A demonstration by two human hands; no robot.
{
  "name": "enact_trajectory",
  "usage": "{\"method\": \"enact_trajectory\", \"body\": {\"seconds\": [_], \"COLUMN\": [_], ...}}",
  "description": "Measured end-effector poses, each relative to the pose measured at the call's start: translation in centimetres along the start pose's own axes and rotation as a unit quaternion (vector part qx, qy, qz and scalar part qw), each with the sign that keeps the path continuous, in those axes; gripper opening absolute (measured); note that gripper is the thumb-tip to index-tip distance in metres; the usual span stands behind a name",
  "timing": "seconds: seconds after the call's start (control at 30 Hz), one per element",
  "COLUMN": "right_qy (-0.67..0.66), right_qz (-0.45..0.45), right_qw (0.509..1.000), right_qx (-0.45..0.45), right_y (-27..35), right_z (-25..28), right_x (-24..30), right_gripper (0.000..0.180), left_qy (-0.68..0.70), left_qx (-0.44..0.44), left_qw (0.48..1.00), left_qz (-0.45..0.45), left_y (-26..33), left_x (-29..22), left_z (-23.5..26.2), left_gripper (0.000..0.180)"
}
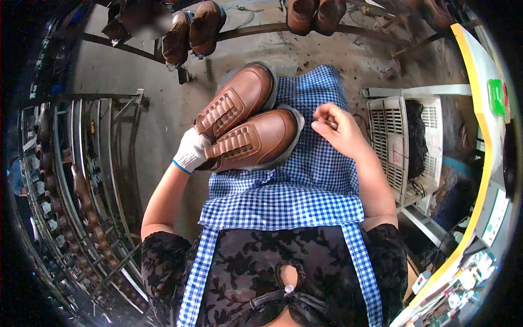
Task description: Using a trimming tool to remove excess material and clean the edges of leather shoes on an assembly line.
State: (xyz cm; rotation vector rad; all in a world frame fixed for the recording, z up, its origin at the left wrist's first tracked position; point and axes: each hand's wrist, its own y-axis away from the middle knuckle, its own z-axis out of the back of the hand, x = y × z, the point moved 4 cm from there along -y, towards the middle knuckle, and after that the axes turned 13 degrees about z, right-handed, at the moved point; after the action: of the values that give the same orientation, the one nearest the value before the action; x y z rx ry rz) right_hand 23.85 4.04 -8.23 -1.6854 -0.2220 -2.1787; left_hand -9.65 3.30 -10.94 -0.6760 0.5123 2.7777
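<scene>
My left hand [192, 150], in a white knit glove with a blue cuff edge, is closed on a pair of brown leather shoes [260, 136] at their heel ends. The two shoes lie side by side over my lap, toes pointing up and to the right, with brown lacing across their tongues and pale soles. Under them spreads my blue-and-white checked apron [321, 158]. Right of the toes, apart from the shoes, my bare right hand [335, 128] hovers with curled fingers. Whatever lies between those fingertips is too small to make out.
More brown shoes [192, 32] stand in pairs on a metal rack [256, 27] ahead. Metal rails with rows of parts [81, 196] run along my left. At right are a white plastic crate [388, 147] holding dark strands and a yellow-edged table [479, 158] with a green object.
</scene>
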Motion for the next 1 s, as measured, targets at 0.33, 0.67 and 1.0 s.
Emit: {"method": "enact_trajectory", "body": {"seconds": [0.33, 0.67, 1.0], "right_qy": [0.171, 0.170, 0.324], "right_qz": [0.171, 0.208, 0.212], "right_qw": [0.962, 0.963, 0.895], "right_qx": [-0.128, -0.014, 0.221], "right_y": [-0.3, -8.5, -12.0], "right_z": [0.7, 0.4, 0.3], "right_x": [3.7, 3.9, 5.6], "right_gripper": [0.023, 0.014, 0.013], "left_qy": [0.004, -0.024, -0.027], "left_qx": [-0.028, 0.031, 0.077], "left_qw": [0.998, 0.999, 0.995], "left_qz": [0.063, 0.037, 0.064], "left_y": [0.1, 0.7, 0.5], "left_x": [-0.4, -0.1, -2.3], "left_z": [2.1, 2.1, 2.7], "left_gripper": [0.056, 0.059, 0.060]}}
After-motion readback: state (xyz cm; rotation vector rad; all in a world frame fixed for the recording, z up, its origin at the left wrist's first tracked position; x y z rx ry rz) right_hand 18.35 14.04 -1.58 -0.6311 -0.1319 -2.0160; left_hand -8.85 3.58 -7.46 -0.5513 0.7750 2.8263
